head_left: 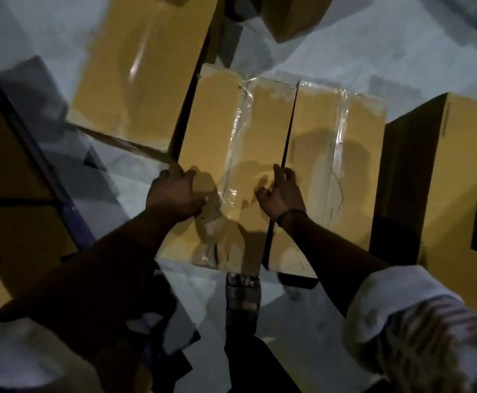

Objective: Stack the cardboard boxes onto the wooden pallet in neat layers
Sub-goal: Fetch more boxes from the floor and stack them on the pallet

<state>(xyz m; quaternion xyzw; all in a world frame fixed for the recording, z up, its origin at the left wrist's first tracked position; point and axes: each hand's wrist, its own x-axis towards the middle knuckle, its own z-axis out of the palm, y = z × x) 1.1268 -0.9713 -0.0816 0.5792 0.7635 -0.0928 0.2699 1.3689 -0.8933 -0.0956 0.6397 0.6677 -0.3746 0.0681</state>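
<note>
Gripping taped box [214, 137] with left hand [175, 194] and right hand [281, 195], fingers [277, 173] curled over its two long edges, long axis running straight away.

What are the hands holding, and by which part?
The taped cardboard box: left hand grips its left edge, right hand its right edge, beside the neighbouring box.

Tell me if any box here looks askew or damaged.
The tape on the middle box is wrinkled and bunched, not flat. The big box at upper left lies at an angle to it. No tears or dents show, though the picture is blurred.
</note>
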